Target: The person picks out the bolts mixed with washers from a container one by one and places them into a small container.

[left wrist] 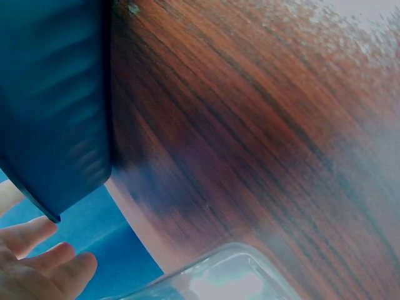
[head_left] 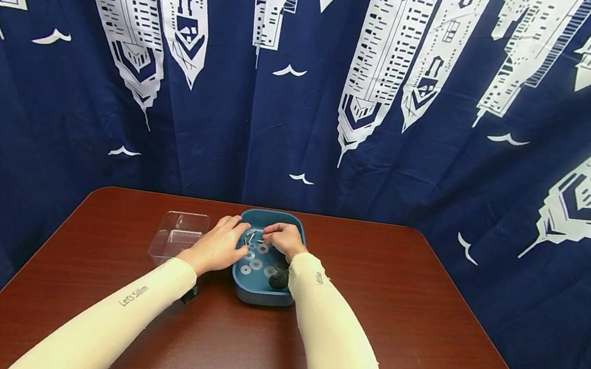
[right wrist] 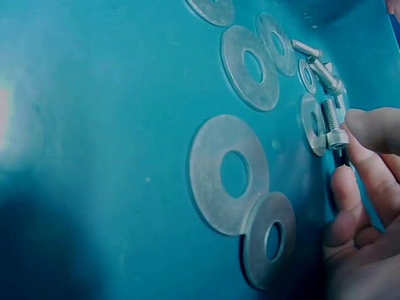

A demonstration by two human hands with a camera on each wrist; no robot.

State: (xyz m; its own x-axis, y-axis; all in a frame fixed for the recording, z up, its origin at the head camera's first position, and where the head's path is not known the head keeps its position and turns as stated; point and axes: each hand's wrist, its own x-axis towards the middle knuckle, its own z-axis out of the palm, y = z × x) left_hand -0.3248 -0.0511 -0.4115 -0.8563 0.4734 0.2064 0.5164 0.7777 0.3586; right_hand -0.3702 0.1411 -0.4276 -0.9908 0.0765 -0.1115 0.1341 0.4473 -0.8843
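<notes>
A blue bin [head_left: 265,299] stands on the table, holding several flat metal washers [right wrist: 205,175] and some short socket-head bolts [right wrist: 325,75]. My left hand [head_left: 218,245] rests over the bin's left rim, fingers spread and reaching over the edge. In the left wrist view its fingers [left wrist: 47,265] show beside the rim, partly cut off by the frame. Inside the bin, my right hand [head_left: 285,241] has thumb and fingertips together at one bolt [right wrist: 334,125], pinching it by its head end. That bolt overlaps a washer [right wrist: 309,128] in the right wrist view.
A clear plastic container [head_left: 176,230] stands just left of the bin, close behind the left wrist. The brown wooden table [head_left: 399,307] extends on both sides. A dark blue curtain [head_left: 242,111] with white building prints hangs behind the table's far edge.
</notes>
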